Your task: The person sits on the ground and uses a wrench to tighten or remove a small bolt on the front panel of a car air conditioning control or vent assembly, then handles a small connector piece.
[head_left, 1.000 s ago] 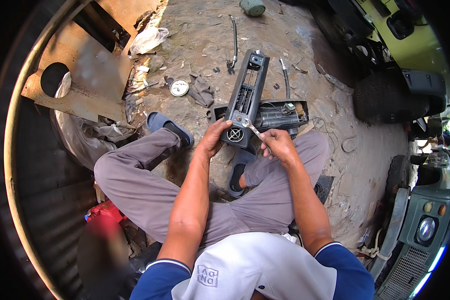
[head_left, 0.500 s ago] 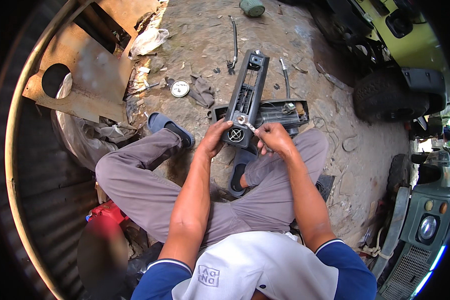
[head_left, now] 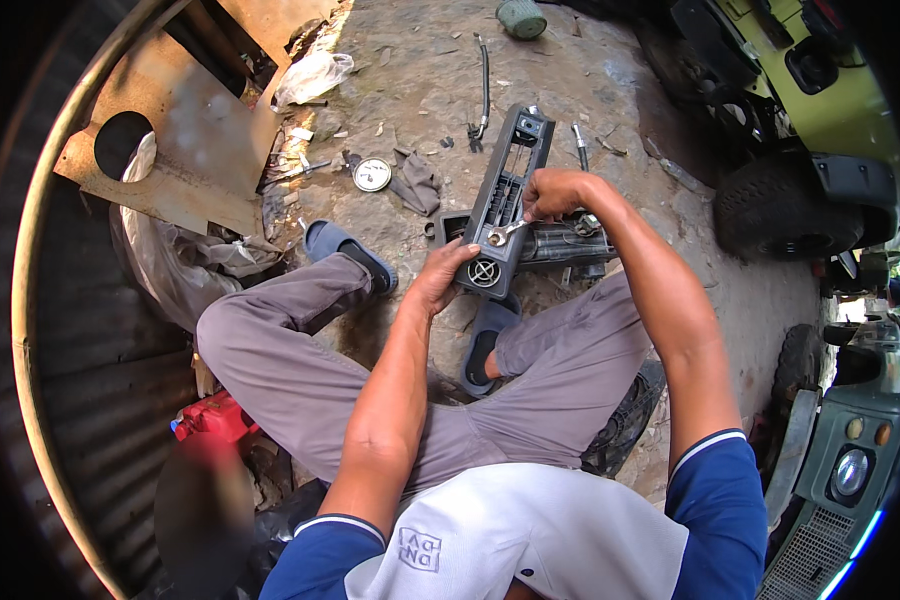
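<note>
Just ahead of the right slipper [head_left: 495, 318], the long black vented housing [head_left: 510, 188] crosses over a second black housing [head_left: 570, 262]. Left hand [head_left: 442, 275], fingers gripping its near edge; right hand [head_left: 560, 192], fingers clenched on a wrench [head_left: 513, 229], its head at a metal nut [head_left: 496, 237]! Nut's in place, round grille [head_left: 484, 272] too (how much is left, can't tell). Long axis runs away from the body, leaning rightward, grille end nearest.

Wrench [head_left: 511, 231] in right grip [head_left: 556, 192]

Rough ground [head_left: 410, 95] with black hose [head_left: 485, 90], grey rag [head_left: 416, 184], round gauge [head_left: 372, 175].
</note>
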A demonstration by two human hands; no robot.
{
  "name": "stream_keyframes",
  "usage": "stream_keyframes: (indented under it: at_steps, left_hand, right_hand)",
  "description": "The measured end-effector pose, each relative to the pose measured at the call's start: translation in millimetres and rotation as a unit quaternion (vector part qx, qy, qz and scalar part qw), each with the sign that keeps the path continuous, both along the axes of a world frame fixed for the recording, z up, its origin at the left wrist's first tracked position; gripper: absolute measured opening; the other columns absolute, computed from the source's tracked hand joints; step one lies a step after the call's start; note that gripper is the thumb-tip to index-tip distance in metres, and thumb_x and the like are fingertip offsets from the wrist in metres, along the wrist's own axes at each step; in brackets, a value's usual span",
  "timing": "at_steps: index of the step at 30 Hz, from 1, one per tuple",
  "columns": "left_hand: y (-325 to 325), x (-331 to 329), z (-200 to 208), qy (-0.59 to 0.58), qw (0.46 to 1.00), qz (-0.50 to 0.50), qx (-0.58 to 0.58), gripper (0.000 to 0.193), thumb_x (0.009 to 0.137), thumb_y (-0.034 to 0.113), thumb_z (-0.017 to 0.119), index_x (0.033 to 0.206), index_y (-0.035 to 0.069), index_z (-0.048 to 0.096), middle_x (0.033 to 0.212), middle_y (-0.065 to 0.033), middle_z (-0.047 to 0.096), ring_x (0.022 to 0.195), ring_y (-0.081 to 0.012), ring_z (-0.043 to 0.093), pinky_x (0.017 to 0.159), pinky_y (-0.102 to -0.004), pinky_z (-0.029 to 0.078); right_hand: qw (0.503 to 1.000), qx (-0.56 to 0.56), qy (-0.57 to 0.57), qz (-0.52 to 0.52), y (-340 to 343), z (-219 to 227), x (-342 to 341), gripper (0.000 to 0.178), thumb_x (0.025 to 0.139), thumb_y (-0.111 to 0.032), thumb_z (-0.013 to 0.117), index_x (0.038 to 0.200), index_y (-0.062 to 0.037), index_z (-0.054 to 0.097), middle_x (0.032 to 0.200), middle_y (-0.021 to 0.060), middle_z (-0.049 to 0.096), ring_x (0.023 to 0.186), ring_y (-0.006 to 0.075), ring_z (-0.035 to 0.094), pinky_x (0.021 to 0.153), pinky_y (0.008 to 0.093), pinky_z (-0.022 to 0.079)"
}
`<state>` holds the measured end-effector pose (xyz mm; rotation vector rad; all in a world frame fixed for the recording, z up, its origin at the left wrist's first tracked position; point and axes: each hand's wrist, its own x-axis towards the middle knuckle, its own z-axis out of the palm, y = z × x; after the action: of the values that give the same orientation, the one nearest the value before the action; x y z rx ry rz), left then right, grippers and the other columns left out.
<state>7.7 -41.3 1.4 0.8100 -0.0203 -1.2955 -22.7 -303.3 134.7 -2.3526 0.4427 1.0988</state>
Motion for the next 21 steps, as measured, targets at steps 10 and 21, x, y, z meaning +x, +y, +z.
stream_keyframes:
  at_steps: [10, 21]
  left_hand:
    - [4, 3, -6, -0.003, 1.0, -0.017, 0.004, 0.049, 0.093, 0.024, 0.07, 0.133, -0.001, 0.057, 0.12, -0.0087, 0.069, 0.104, -0.0165, 0.07, 0.092, -0.032, 0.058]
    - [-2, 2, -5, -0.028, 0.999, -0.024, -0.012, 0.05, 0.093, 0.027, 0.069, 0.133, 0.0, 0.058, 0.124, -0.0081, 0.067, 0.108, -0.0173, 0.067, 0.095, -0.0321, 0.054]
  right_hand:
    - [0.948, -0.106, -0.16, 0.256, 9, 28, 37, 0.019, 0.083, -0.02, 0.074, 0.093, -0.0039, 0.076, 0.077, 0.0124, 0.073, 0.071, 0.0238, 0.069, 0.064, 0.0399, 0.053]
    - [0.811, 0.19, -0.167, -0.527, 95, -18, -148, 0.022, 0.098, -0.021, 0.067, 0.093, 0.0005, 0.066, 0.073, 0.0068, 0.068, 0.057, 0.0145, 0.067, 0.047, 0.0271, 0.05]
